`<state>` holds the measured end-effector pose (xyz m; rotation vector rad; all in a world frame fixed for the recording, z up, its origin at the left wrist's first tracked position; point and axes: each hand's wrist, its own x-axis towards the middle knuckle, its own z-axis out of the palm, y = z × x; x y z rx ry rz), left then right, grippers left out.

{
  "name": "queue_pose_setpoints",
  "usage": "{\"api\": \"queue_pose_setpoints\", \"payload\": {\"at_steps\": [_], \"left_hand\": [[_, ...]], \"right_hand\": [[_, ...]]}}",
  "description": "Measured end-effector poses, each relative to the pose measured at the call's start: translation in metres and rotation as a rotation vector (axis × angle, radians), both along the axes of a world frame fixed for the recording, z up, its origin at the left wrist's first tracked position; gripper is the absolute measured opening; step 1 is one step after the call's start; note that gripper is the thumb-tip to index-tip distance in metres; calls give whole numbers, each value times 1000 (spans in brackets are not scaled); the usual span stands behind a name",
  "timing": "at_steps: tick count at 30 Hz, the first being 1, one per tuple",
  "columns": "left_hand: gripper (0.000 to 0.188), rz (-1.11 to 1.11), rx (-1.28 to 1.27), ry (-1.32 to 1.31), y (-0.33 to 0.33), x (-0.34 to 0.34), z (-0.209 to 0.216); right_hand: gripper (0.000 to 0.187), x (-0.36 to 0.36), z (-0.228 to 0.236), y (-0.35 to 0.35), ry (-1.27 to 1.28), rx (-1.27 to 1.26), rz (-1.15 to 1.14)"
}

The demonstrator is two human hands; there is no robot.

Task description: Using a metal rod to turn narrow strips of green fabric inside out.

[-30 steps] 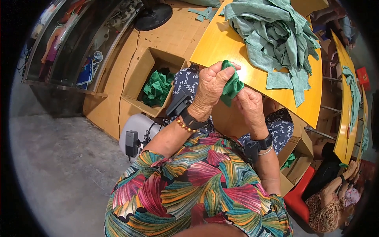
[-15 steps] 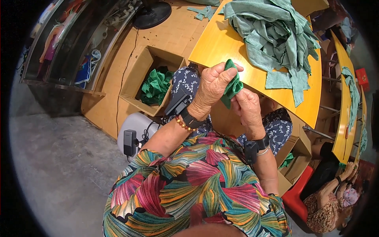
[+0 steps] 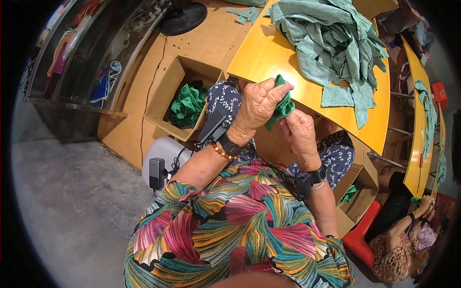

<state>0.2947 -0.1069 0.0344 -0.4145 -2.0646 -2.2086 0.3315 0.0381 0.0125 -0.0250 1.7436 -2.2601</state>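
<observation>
A small folded piece of dark green cloth [image 3: 284, 105] is held up in front of the yellow table's near edge. My left hand [image 3: 257, 106] wraps round it, with the thumb pressed on its upper part. Against the cloth's lower right edge, my right hand [image 3: 301, 134] has its fingers closed in a pinch, and the fingertips are partly hidden. On the yellow table [image 3: 261, 55] just beyond lies a big loose heap of paler green cloth strips [image 3: 331, 43], and one flap [image 3: 337, 96] reaches toward the near edge.
An open cardboard box [image 3: 163, 91] with bunched dark green cloth [image 3: 188, 103] stands at left. Another box [image 3: 367, 185] with green cloth sits at right, beside a red chair [image 3: 360, 242]. Left are a glass display case [image 3: 81, 57] and a fan base [image 3: 185, 19]. Another person sits lower right.
The green cloth has shifted slightly down in my hands, and its lower end is turned more to the left. My right hand has moved a little lower.
</observation>
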Motion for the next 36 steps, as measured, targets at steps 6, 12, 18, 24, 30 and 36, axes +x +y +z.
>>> {"api": "queue_pose_setpoints", "payload": {"at_steps": [6, 12, 18, 24, 30, 36], "left_hand": [[24, 0, 415, -118, 3, -2, 0], [30, -11, 12, 108, -16, -13, 12], [30, 9, 188, 55, -16, -13, 21], [21, 85, 317, -53, -8, -8, 19], [19, 61, 269, -33, -5, -3, 21], [19, 67, 186, -70, 1, -1, 14]], "right_hand": [[36, -6, 2, 5, 30, -4, -22], [36, -9, 4, 6, 114, 77, -20], [33, -9, 4, 6, 142, 166, -6], [33, -11, 4, 2, 192, 207, 0], [33, -13, 2, 0, 193, 182, -15], [35, -9, 8, -8, 68, 29, 15]]}}
